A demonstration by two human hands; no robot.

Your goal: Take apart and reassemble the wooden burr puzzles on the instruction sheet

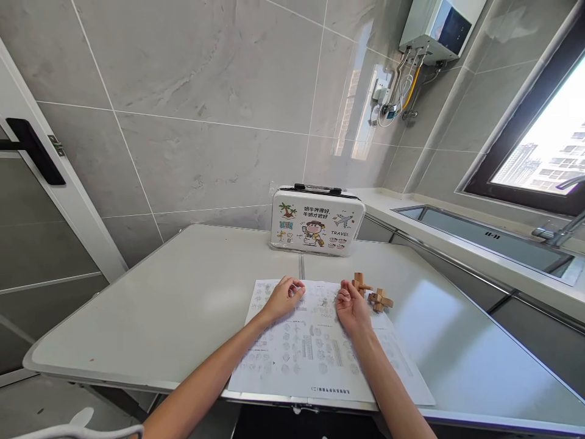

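Observation:
A large printed sheet with small diagrams and lines of text lies on the white table, upside down from where I sit. My left hand rests over its upper part, fingers loosely curved, a gap between thumb and fingers, nothing visible in it. My right hand is on the sheet's right side with fingers curled in; I see nothing in them. Just beyond it stands a wooden interlocking puzzle, partly hidden by the fingers; whether they touch it I cannot tell. A second wooden interlocking puzzle sits to its right.
A white carrying case with cartoon prints stands at the back of the folding table. To the right is a counter with a sink and a faucet. A door is at the left.

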